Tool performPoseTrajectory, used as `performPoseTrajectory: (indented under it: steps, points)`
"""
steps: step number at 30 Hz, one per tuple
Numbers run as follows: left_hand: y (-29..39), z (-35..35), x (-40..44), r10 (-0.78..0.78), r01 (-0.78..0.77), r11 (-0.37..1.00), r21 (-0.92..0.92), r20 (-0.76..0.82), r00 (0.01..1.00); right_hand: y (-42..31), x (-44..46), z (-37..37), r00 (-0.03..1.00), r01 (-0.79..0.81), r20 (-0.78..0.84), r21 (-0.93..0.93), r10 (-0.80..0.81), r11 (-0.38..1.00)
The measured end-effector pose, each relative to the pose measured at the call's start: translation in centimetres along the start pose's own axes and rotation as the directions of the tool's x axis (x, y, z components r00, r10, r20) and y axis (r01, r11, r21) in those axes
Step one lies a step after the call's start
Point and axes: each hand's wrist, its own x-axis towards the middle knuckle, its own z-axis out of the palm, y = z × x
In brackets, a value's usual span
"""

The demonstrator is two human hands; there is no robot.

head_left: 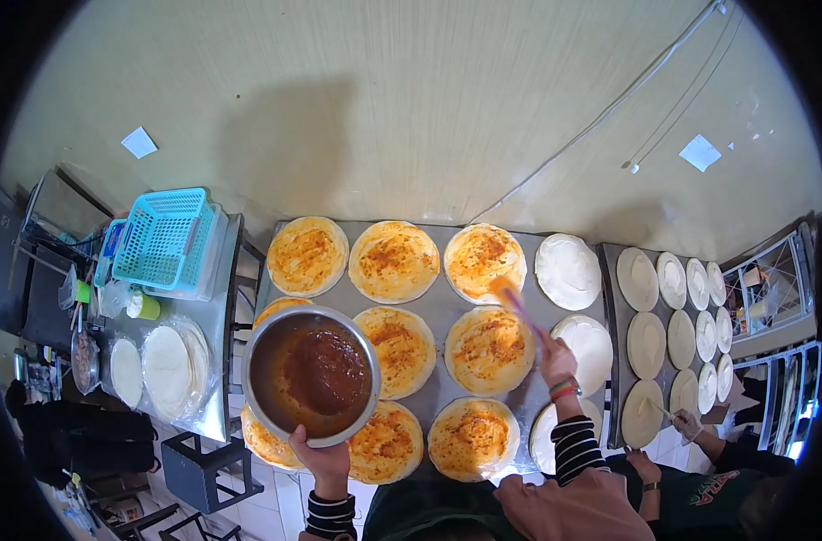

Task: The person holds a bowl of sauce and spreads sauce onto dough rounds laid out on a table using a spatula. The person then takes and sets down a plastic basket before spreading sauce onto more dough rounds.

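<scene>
Well, L grip (323,458) clamped on bowl (268,359), partly hiding dough disc (277,309); R grip (558,361) round blurred brush (523,316) (prob.).

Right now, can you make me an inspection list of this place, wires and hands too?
Surface: gray table, bare patches showing.
Job's things: dough rounds, most with orange-red spread, right column plain; metal bowl of reddish sauce; blurred tool.
Clutter: teal basket; bagged rounds on left table.
Hands: left hand grips bowl; right hand holds tool.
Cables: white cable along wall.
Surroundings: another person's gloved hand near right table.
</scene>
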Motion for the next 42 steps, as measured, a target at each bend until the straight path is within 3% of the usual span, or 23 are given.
performPoseTrajectory:
  steps: [2, 4, 6, 10, 12, 13, 16, 21, 23, 26, 30, 32, 34, 36, 39, 40, 42]
  points:
    - [-0.2, 0.0, 0.2, -0.006, 0.006, 1.000, 0.009, -0.008, 1.000, 2.0, 0.0, -0.5, 0.977, -0.173, -0.135, -0.059, 0.164, 0.983]
    - [-0.7, 0.4, 0.4, 0.004, -0.004, 1.000, 0.000, -0.011, 1.000, 1.6, 1.4, 0.2, 0.973, -0.172, -0.166, -0.046, 0.162, 0.984]
    - [-1.2, 0.7, 0.4, 0.015, -0.015, 1.000, -0.002, -0.019, 1.000, 0.5, 3.4, 2.3, 0.987, 0.030, -0.155, -0.060, -0.039, 0.998]
    - [-1.6, 1.6, 0.2, -0.005, 0.005, 1.000, 0.027, 0.015, 1.000, 0.2, 6.3, 4.1, 0.975, 0.070, -0.212, 0.002, -0.068, 0.998]
    - [-1.4, 1.7, 0.3, -0.004, 0.003, 0.999, 0.042, 0.012, 1.000, 1.1, 6.6, 2.5, 0.979, -0.171, -0.111, 0.004, 0.170, 0.985]
    - [-1.4, 1.5, 0.2, -0.003, 0.002, 0.999, 0.043, 0.014, 1.000, 1.4, 5.9, 1.3, 0.976, -0.185, -0.107, 0.051, 0.190, 0.981]
    - [-2.0, 1.7, 0.6, -0.015, 0.014, 0.999, 0.036, 0.006, 1.000, 1.4, 5.1, 1.6, 0.987, -0.137, -0.093, -0.027, 0.134, 0.990]
    - [-3.1, 1.8, 0.8, -0.005, 0.005, 1.000, 0.006, 0.026, 1.000, -3.7, 9.6, 1.1, 0.998, -0.047, -0.030, 0.005, 0.047, 0.999]
    - [-2.8, 2.0, 0.5, -0.017, 0.016, 0.999, 0.037, 0.008, 1.000, -2.2, 11.7, 2.1, 0.996, -0.083, 0.030, -0.145, 0.088, 0.986]
    - [-2.5, 1.1, 0.6, -0.041, 0.040, 0.999, 0.028, 0.040, 0.998, 0.7, 10.1, 0.2, 0.990, -0.137, -0.026, -0.065, 0.135, 0.988]
    - [-2.5, 1.0, 0.6, -0.050, 0.050, 0.999, 0.003, 0.009, 0.999, 2.4, 2.5, 0.3, 0.970, -0.221, 0.082, -0.105, 0.230, 0.970]
    - [-2.4, 1.4, 0.7, -0.034, 0.034, 0.999, 0.003, 0.023, 0.999, 0.5, -2.0, 0.7, 0.983, -0.162, 0.069, -0.099, 0.169, 0.982]
    - [-2.3, 2.1, 0.5, -0.023, 0.023, 1.000, 0.015, 0.044, 0.999, -0.4, -4.5, 1.4, 0.999, 0.023, -0.032, 0.158, -0.018, 0.987]
    - [-2.1, 2.0, 0.4, -0.008, 0.006, 0.999, 0.034, 0.064, 0.998, -1.4, -4.3, 0.9, 1.000, -0.017, 0.012, 0.181, 0.015, 0.983]
    - [-2.0, 1.4, 0.5, -0.009, 0.007, 1.000, 0.023, 0.062, 0.998, 0.0, -1.4, 1.9, 0.982, -0.032, -0.173, 0.228, 0.072, 0.973]
    - [-2.0, 1.5, 0.3, -0.010, 0.009, 1.000, 0.011, 0.070, 0.997, 0.3, -1.5, 2.7, 0.982, -0.032, -0.172, 0.229, 0.073, 0.973]
    - [-1.9, 1.8, 0.2, -0.003, 0.003, 1.000, -0.006, 0.084, 0.996, -0.4, -1.4, 3.7, 0.997, -0.070, 0.022, 0.071, 0.068, 0.995]
